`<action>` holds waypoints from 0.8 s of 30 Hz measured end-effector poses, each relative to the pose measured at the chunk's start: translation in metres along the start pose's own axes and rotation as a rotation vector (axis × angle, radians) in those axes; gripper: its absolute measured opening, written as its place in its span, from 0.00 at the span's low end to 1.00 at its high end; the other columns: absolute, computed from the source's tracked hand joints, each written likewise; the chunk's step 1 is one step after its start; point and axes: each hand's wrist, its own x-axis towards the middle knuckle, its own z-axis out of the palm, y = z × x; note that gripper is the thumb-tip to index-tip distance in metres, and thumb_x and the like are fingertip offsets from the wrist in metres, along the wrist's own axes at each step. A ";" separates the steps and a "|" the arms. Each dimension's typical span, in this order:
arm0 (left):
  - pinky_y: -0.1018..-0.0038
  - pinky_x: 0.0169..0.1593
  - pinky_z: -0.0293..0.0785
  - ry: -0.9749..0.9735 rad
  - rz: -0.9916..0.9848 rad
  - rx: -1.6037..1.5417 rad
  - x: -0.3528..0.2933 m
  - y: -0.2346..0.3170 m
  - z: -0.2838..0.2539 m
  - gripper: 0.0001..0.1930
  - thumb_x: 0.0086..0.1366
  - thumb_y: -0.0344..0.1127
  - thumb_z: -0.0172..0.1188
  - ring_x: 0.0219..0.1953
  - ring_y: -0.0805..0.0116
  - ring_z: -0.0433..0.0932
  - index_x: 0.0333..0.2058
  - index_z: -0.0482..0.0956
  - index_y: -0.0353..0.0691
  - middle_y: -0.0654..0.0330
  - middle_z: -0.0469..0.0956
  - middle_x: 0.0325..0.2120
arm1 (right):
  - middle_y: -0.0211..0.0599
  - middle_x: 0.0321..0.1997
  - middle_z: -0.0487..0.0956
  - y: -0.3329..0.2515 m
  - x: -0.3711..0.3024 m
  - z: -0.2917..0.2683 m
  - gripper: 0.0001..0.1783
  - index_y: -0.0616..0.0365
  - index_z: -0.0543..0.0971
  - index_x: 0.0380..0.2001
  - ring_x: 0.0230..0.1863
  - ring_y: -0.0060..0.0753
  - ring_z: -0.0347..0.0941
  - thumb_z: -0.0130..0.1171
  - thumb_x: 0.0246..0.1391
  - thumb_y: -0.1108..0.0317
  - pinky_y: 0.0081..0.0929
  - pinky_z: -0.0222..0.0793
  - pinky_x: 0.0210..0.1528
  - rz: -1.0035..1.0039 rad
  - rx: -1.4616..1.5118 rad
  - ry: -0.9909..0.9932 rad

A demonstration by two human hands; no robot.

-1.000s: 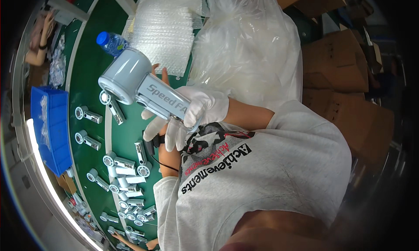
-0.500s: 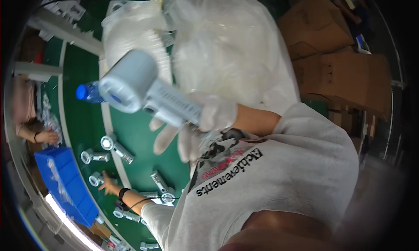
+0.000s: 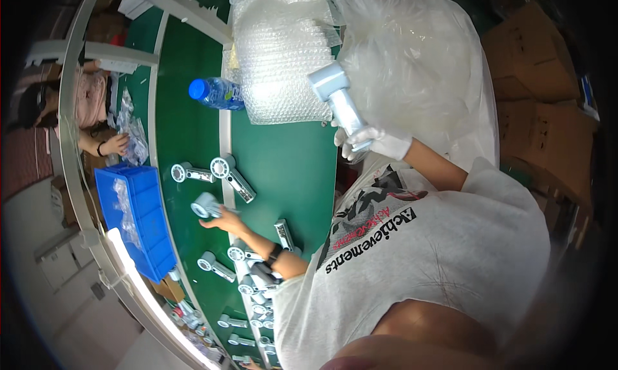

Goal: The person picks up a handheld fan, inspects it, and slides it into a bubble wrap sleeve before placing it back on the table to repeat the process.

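In a white glove, my right hand grips the handle of a pale blue handheld fan, its round head tilted up and away. This fan is held beside the bubble wrap and the large clear plastic bag. My bare left hand, with a black band at the wrist, reaches over the green table. Its fingers are closed round another handheld fan, whose head shows beyond them and whose handle is partly hidden. Two more handheld fans lie just beyond that hand.
Bubble wrap sheets are stacked near a blue-capped bottle. A big plastic bag and cardboard boxes stand at right. Left are a blue bin and a co-worker's hand at clear bags. Several fans lie near my left forearm.
The fan in my right hand has gone from close before the camera to farther away. My left hand has closed on its fan, which has shifted slightly. The whole view has shifted.
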 end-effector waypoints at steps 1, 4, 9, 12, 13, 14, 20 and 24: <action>0.59 0.40 0.67 -0.028 0.101 -0.078 -0.016 0.007 0.000 0.11 0.54 0.32 0.53 0.38 0.41 0.70 0.36 0.74 0.34 0.33 0.64 0.42 | 0.42 0.34 0.72 0.002 0.004 -0.003 0.27 0.64 0.61 0.46 0.28 0.33 0.74 0.53 0.38 0.76 0.25 0.72 0.31 0.015 -0.101 0.047; 0.60 0.39 0.68 -0.098 0.123 0.222 -0.013 0.021 0.021 0.11 0.57 0.32 0.49 0.36 0.41 0.69 0.38 0.74 0.37 0.34 0.64 0.37 | 0.38 0.30 0.71 0.007 0.018 -0.009 0.26 0.64 0.63 0.44 0.25 0.30 0.72 0.55 0.37 0.75 0.23 0.71 0.28 0.012 -0.155 0.084; 0.61 0.38 0.69 -0.093 0.195 0.492 0.084 0.009 0.082 0.18 0.57 0.45 0.49 0.34 0.43 0.67 0.41 0.73 0.39 0.39 0.63 0.32 | 0.35 0.26 0.71 0.013 0.027 0.004 0.22 0.63 0.65 0.40 0.21 0.27 0.71 0.58 0.40 0.68 0.21 0.68 0.23 -0.067 -0.064 -0.026; 0.58 0.38 0.68 -0.141 -0.111 0.818 0.108 0.033 0.125 0.29 0.49 0.57 0.54 0.36 0.42 0.66 0.42 0.72 0.39 0.39 0.62 0.34 | 0.36 0.21 0.70 0.001 0.019 0.029 0.25 0.64 0.66 0.41 0.16 0.28 0.68 0.53 0.49 0.53 0.20 0.65 0.16 0.051 0.114 -0.110; 0.58 0.40 0.67 -0.168 -0.148 0.751 0.107 0.041 0.132 0.32 0.46 0.59 0.55 0.40 0.42 0.64 0.41 0.72 0.37 0.36 0.59 0.39 | 0.36 0.20 0.69 -0.006 0.015 0.035 0.27 0.63 0.66 0.41 0.15 0.28 0.68 0.49 0.49 0.49 0.20 0.64 0.14 0.036 0.178 -0.168; 0.57 0.42 0.66 -0.192 -0.190 0.688 0.106 0.048 0.134 0.35 0.43 0.61 0.56 0.43 0.42 0.62 0.41 0.72 0.36 0.33 0.56 0.43 | 0.36 0.19 0.69 -0.012 0.011 0.039 0.30 0.63 0.67 0.40 0.14 0.27 0.67 0.45 0.50 0.44 0.20 0.62 0.13 0.023 0.241 -0.232; 0.57 0.42 0.68 -0.216 -0.126 0.688 0.096 0.012 0.091 0.37 0.41 0.61 0.56 0.42 0.40 0.65 0.44 0.69 0.37 0.33 0.57 0.43 | 0.36 0.17 0.69 -0.033 0.007 0.042 0.36 0.61 0.68 0.40 0.12 0.26 0.66 0.34 0.49 0.35 0.19 0.58 0.09 0.024 0.341 -0.542; 0.56 0.44 0.67 -0.269 -0.170 0.676 0.030 -0.001 0.029 0.39 0.40 0.60 0.58 0.42 0.39 0.65 0.43 0.68 0.30 0.30 0.58 0.42 | 0.36 0.16 0.68 -0.044 0.004 0.034 0.37 0.62 0.67 0.40 0.11 0.27 0.66 0.32 0.50 0.35 0.18 0.57 0.07 -0.033 0.254 -0.546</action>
